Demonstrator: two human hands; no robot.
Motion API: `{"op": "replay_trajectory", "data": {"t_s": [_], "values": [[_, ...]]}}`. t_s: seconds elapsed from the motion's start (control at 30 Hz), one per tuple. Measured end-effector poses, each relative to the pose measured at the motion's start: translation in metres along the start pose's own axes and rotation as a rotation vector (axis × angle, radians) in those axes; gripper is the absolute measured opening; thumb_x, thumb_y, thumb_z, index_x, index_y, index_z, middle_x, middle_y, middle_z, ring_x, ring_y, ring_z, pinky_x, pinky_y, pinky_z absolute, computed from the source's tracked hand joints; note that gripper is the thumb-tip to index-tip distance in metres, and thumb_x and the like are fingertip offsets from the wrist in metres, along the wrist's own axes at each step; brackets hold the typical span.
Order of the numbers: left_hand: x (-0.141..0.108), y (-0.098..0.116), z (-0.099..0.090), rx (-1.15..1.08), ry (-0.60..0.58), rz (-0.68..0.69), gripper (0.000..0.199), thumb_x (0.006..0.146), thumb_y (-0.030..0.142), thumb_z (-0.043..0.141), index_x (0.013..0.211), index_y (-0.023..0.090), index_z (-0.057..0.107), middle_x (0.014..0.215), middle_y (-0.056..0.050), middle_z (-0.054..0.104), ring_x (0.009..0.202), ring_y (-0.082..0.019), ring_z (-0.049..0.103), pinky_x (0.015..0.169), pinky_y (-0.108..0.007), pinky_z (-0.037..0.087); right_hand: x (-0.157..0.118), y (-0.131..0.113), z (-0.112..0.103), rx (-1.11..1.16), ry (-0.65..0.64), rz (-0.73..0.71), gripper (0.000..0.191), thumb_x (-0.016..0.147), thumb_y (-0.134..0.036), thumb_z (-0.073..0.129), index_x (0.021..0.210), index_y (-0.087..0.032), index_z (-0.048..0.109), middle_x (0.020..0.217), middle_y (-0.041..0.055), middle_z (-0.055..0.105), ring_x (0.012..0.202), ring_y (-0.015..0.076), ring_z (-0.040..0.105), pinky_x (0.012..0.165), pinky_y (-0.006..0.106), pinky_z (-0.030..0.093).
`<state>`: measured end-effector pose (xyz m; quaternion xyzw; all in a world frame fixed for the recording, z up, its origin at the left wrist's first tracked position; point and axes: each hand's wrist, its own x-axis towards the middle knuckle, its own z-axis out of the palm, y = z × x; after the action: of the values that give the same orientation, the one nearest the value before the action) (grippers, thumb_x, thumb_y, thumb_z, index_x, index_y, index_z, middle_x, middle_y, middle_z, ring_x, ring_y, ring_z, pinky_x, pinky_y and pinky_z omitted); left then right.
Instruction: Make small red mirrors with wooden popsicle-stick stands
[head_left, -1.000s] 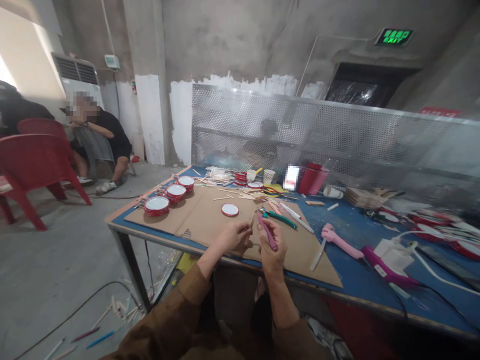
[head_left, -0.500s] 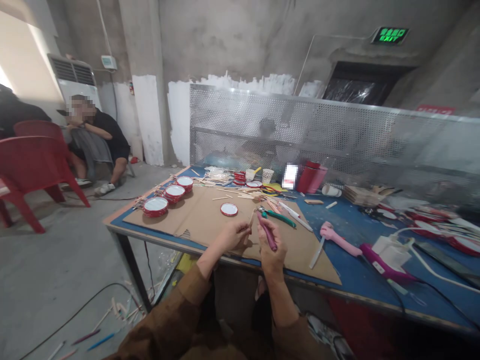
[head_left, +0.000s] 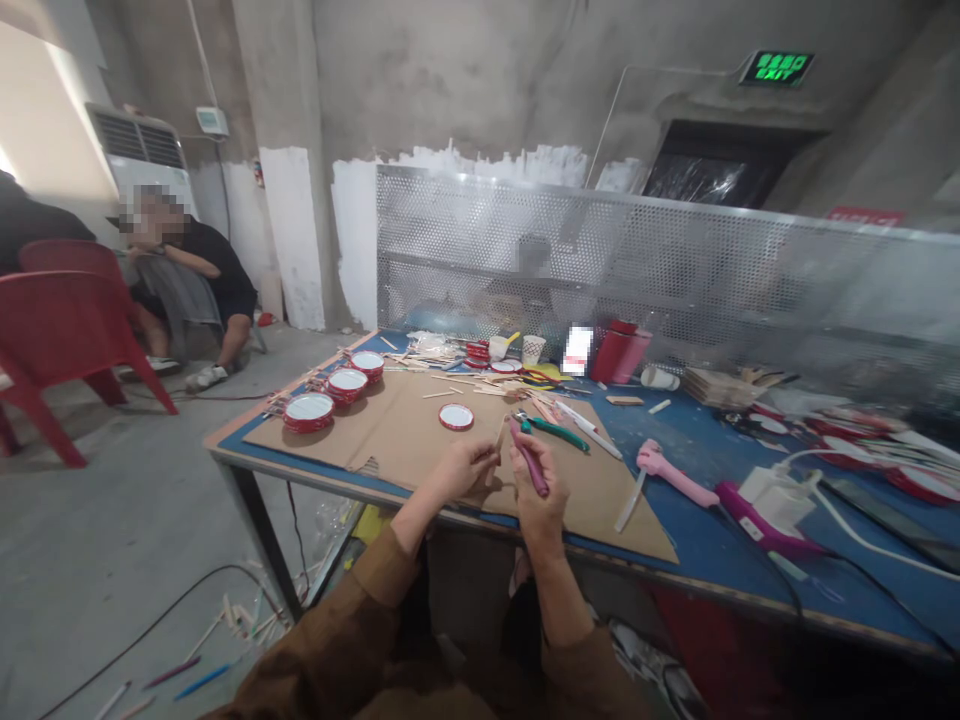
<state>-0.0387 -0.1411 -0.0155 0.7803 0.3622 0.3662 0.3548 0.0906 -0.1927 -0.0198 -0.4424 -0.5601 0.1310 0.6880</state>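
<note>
My left hand and my right hand are close together above a brown cardboard sheet on the blue worktable. The left fingers pinch a thin wooden stick. My right hand grips pink-handled pliers, their tip pointing up towards the stick. Green-handled pliers lie just beyond the hands. A small red-rimmed round box sits to the far left of them, and several similar boxes line the cardboard's left side.
A pink glue gun and a magenta glue gun with cables lie to the right. Loose sticks, cups and red pieces crowd the table's far side behind a perforated metal screen. A seated person and red plastic chairs are at left.
The whole scene has drifted slightly left and up in view as my head moved. My hands, the stick and the pink-handled pliers keep nearly the same pose.
</note>
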Motion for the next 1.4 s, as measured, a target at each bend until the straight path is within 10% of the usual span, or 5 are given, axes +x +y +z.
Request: {"op": "replay_trajectory", "data": {"t_s": [1.4], "values": [[0.0008,-0.0042,0.0017,-0.023,-0.009,0.040,0.028,0.085,0.029,0.045,0.091,0.012,0.066,0.082,-0.003,0.066,0.077,-0.014,0.055,0.076,-0.022,0.045,0.0005,-0.0012,0.0006,0.041,-0.014,0.033,0.027,0.085,-0.036,0.057,0.104,-0.018,0.064,0.101,0.0075,0.066,0.093,0.0197,0.062,0.086,0.035,0.049]]}}
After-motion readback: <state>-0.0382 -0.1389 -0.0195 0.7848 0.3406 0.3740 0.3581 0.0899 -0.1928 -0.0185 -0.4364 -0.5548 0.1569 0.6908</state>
